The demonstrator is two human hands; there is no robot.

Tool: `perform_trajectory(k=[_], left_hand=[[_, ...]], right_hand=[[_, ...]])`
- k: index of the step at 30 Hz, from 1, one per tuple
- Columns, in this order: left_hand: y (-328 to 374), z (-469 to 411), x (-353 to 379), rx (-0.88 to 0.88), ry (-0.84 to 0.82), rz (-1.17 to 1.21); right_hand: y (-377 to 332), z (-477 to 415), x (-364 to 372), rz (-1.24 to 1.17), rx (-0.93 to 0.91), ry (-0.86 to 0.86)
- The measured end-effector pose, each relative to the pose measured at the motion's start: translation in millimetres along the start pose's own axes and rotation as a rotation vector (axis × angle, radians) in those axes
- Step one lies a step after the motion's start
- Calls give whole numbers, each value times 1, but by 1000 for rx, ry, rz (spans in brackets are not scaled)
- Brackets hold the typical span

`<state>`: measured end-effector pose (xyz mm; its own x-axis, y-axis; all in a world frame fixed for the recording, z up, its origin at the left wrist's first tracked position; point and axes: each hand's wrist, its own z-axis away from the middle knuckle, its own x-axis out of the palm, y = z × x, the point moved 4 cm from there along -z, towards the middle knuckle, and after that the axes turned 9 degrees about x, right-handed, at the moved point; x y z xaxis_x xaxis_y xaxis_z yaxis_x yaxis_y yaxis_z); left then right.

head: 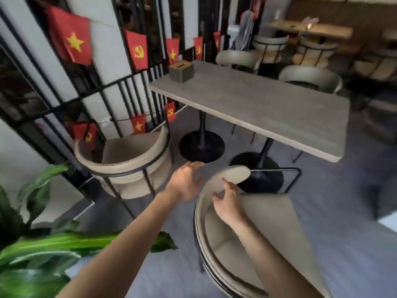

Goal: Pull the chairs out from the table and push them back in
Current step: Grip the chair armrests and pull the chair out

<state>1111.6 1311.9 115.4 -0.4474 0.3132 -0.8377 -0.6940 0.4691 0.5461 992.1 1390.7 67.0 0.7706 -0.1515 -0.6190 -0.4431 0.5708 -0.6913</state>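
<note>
Chairs standing clear of table (268,100): near chair (247,229) at right, second chair (129,155) at left, bare floor (335,190) between. Left hand (187,181) and right hand (227,203) hovering, fingers spread, grasping nothing.

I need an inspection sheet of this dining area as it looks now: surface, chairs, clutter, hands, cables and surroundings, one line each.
Surface: the grey table on two black pedestal bases; bare except for one box.
Job's things: the near chair and the left chair both stand out from the table; two far chairs sit close to its far side.
Clutter: a small tissue box at the far left corner of the table.
Hands: left hand open, in the air between the two chairs; right hand open over the near chair's backrest, contact not clear.
Cables: nothing seen.
Surroundings: black railing with red flag bunting, green plant at lower left, more tables behind.
</note>
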Motion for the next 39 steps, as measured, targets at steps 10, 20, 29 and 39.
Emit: perform_trajectory(k=[10, 20, 29, 39], left_hand=[[-55, -38, 105, 517, -521, -146], [-82, -61, 183, 925, -769, -929], [-91, -49, 183, 1040, -637, -830], [-101, -31, 169, 809, -633, -851]], right_hand=[[64, -8, 94, -48, 517, 16], [99, 8, 146, 376, 546, 67], [96, 13, 144, 447, 488, 46], [103, 6, 137, 584, 319, -45]])
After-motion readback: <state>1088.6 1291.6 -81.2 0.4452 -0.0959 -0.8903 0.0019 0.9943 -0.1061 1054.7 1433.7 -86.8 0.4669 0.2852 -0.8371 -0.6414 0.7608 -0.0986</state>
